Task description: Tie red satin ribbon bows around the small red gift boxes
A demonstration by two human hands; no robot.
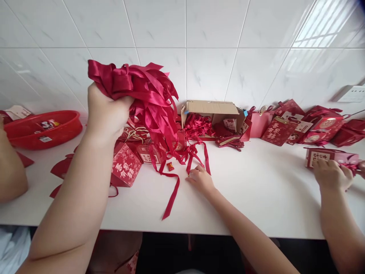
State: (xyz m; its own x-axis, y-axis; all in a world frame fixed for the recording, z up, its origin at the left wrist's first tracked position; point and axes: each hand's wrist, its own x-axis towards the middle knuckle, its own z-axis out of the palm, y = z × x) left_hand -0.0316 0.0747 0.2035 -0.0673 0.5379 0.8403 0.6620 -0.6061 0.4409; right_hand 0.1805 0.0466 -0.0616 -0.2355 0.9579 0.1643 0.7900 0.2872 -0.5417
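My left hand [107,110] is raised above the table, closed round a thick bunch of dark red satin ribbons [151,95]. Their loose tails hang down, and one long strand lies on the tabletop. Low on the table, my right hand [202,179] has its fingers bent together beside the ribbon ends; what is at the fingertips is too small to make out. A small red and gold wrapped candy [170,166] lies left of that hand. Under the ribbons stand red gift boxes [127,165] with white Chinese characters, partly hidden by my left arm.
Against the tiled wall stands an open cardboard box [212,107] of red ribbons. Red gift bags and boxes [322,125] line the wall rightward. A red plastic basin [62,123] is at left. A co-worker's hand [332,175] holds a box at right; another person's arm [13,171] shows at left.
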